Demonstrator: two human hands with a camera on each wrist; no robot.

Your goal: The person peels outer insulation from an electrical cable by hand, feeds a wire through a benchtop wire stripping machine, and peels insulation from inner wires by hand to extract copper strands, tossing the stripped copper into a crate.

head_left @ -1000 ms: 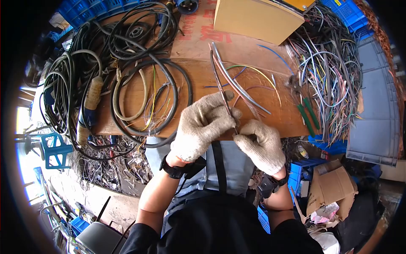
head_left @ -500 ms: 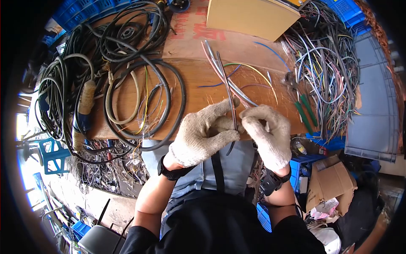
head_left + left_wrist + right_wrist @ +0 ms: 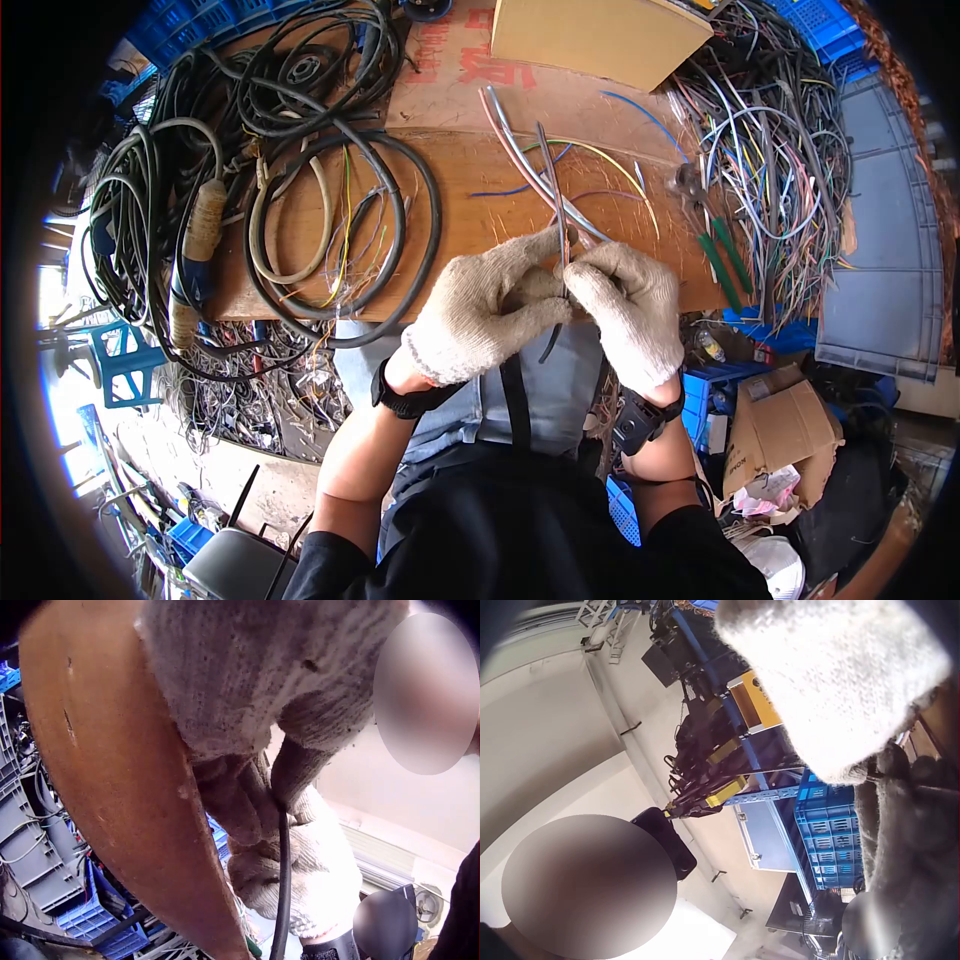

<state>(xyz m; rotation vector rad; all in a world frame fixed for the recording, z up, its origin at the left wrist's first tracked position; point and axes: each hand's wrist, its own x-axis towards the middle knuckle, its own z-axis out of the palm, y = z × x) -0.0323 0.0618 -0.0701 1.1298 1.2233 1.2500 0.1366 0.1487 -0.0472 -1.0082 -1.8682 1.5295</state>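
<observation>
In the head view my left hand [image 3: 485, 305], in a knitted work glove, pinches a thin black cable [image 3: 545, 160] between thumb and fingers. Its upper part slants up over the table, and a short tail hangs below the fingers. The same cable [image 3: 283, 892] runs down from the gloved fingertips in the left wrist view. My gloved right hand [image 3: 632, 310] has its fingers curled, thumb and fingertips pinching at the cable right beside the left fingertips. Behind the hands lie longer pink and grey wires [image 3: 525, 160], their near ends overlapped by the right hand.
Green-handled pliers [image 3: 718, 240] lie to the right, beside a heap of stripped wires [image 3: 770, 170]. Thick black cable coils [image 3: 430, 230] fill the left side. A cream box [image 3: 600, 45] stands at the back. Loose coloured wires lie on the wooden table [image 3: 470, 220].
The cable has swung more upright, its lower tail now below my left fingers. My right hand moved up and right, then back to the cable beside the left fingertips.
</observation>
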